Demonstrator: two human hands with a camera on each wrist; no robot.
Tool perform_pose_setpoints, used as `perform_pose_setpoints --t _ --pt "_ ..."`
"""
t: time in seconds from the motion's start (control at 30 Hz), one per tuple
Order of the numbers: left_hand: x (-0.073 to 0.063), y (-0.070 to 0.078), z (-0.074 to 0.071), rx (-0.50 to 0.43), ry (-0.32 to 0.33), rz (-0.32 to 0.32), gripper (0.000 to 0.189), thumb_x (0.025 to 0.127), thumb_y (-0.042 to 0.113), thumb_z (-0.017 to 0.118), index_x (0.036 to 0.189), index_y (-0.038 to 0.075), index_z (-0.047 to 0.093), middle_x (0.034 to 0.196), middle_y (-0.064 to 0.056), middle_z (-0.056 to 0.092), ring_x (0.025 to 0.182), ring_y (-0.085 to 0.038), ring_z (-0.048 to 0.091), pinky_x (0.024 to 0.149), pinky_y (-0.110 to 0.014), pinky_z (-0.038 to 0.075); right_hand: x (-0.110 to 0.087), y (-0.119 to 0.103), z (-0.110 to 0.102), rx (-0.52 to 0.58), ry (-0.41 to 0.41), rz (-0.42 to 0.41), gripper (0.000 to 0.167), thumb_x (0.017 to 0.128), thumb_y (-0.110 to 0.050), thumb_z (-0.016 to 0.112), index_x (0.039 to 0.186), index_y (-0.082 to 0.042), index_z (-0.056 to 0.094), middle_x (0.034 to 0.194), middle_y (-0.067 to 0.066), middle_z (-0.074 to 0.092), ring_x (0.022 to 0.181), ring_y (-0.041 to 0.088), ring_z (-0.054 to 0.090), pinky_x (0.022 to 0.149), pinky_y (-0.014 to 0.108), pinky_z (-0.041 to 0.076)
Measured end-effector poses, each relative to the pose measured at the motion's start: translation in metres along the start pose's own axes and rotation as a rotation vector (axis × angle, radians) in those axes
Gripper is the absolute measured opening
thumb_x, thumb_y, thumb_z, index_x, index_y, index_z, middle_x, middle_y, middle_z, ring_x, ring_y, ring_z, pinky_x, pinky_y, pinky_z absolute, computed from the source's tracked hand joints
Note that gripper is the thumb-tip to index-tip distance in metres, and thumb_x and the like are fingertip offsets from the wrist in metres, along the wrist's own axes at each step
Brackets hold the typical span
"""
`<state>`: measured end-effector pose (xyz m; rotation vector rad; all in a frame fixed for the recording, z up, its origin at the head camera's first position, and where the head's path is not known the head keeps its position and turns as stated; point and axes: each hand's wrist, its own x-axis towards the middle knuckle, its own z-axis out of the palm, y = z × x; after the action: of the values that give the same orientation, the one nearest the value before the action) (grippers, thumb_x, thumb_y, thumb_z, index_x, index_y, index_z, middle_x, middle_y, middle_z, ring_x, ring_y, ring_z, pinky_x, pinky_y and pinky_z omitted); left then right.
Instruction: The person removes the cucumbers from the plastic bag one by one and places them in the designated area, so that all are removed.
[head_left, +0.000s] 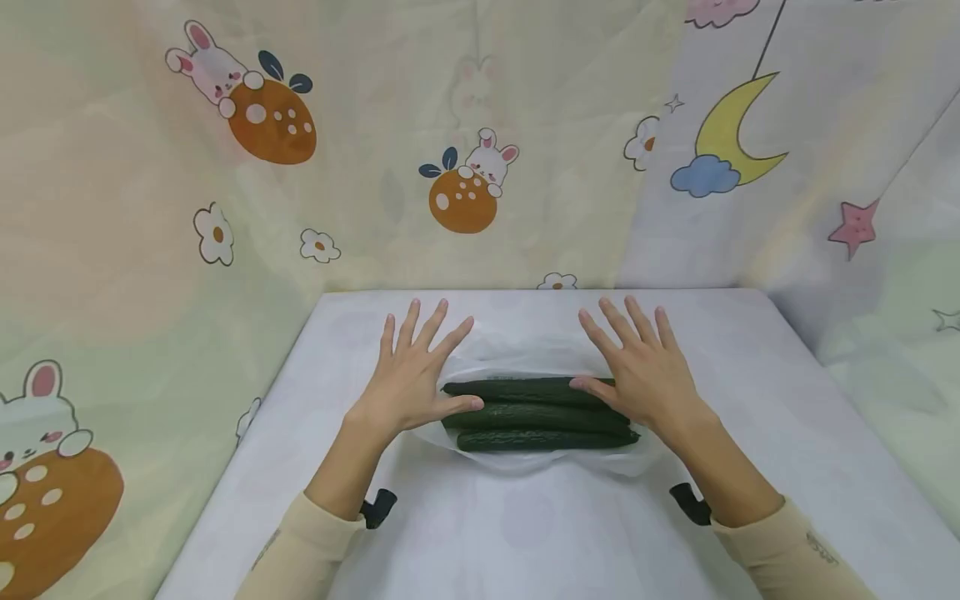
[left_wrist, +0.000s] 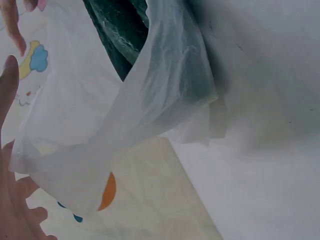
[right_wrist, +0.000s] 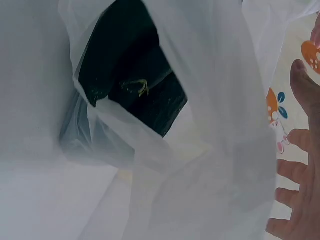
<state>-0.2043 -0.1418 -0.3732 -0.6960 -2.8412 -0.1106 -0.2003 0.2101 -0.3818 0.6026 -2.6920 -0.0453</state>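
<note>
Three dark green cucumbers [head_left: 536, 417] lie side by side, running left to right, on a thin white plastic bag [head_left: 525, 363]. My left hand [head_left: 405, 379] is spread wide at their left end, its thumb pointing inward over them. At the right end, my right hand [head_left: 651, 379] is likewise spread, with its thumb overlapping the far cucumber in the head view. Whether either hand touches the cucumbers or hovers above, I cannot tell. In both wrist views the bag's translucent film [left_wrist: 165, 75] stands up around the cucumbers [right_wrist: 135, 65] and partly hides them.
A white-covered table [head_left: 517, 525] carries everything. Behind it hangs a pale printed cloth [head_left: 375, 108] with rabbits, flowers and a moon, and more cloth stands at both sides. Each wrist wears a black device [head_left: 378, 508] under a cream sleeve [head_left: 307, 542].
</note>
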Motion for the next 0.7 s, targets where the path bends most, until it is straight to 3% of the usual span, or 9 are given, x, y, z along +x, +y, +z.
perform_pose_setpoints --t 0.2,0.43,0.7 --pt "-0.010 -0.010 0.006 -0.035 0.038 -0.003 0.108 0.075 0.090 0.058 0.163 0.043 0.016 0.174 -0.003 0.005 0.158 -0.040 -0.004 0.120 -0.068 -0.001 -0.001 -0.010 0.000 -0.006 -0.006 -0.030 0.096 0.087 -0.073 0.063 0.163 -0.023 0.029 0.167 0.015 0.031 0.155 0.043 0.020 0.121 0.067 0.014" --pt "-0.022 -0.019 0.012 -0.084 0.000 -0.022 0.102 0.080 0.086 0.057 0.163 0.046 0.014 0.174 -0.001 -0.003 0.158 -0.039 -0.013 0.119 -0.070 -0.001 -0.009 -0.020 0.000 -0.042 0.035 -0.078 0.093 0.088 -0.071 0.064 0.161 -0.022 0.034 0.165 0.014 0.034 0.154 0.041 0.023 0.122 0.064 0.014" --pt "-0.037 -0.025 0.017 -0.155 0.026 -0.016 0.102 0.082 0.082 0.060 0.163 0.045 0.012 0.174 0.002 -0.002 0.159 -0.037 -0.005 0.119 -0.071 0.003 -0.020 -0.029 0.005 -0.022 0.067 -0.131 0.090 0.088 -0.067 0.067 0.159 -0.019 0.040 0.163 0.014 0.039 0.153 0.040 0.029 0.121 0.062 0.021"
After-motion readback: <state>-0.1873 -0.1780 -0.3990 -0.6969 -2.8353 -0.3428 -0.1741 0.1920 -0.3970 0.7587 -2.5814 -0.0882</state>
